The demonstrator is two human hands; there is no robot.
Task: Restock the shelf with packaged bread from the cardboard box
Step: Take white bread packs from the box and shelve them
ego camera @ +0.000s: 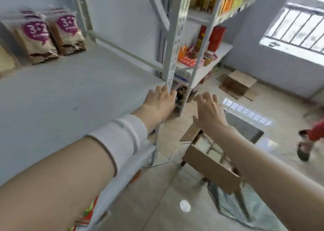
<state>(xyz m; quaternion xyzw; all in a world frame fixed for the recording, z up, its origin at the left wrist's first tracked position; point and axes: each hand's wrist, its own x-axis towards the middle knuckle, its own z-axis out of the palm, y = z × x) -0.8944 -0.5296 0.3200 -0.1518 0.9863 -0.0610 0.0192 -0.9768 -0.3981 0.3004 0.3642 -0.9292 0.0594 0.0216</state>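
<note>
Two packaged bread bags (52, 37) with purple "3+2" labels stand at the back left of the grey shelf (73, 97). My left hand (160, 102) hovers at the shelf's right front corner, empty, fingers slightly bent and apart. My right hand (208, 111) is spread open above the cardboard box (210, 162), which stands on the floor at lower right with its flaps up. I can only make out pale shapes inside the box, partly hidden by my right forearm.
A second shelf unit (206, 55) with red and orange goods stands behind the upright post (175, 43). A flattened carton (236, 85) lies on the tiled floor near the barred window. A person's foot and red clothing (308, 143) show at the right edge.
</note>
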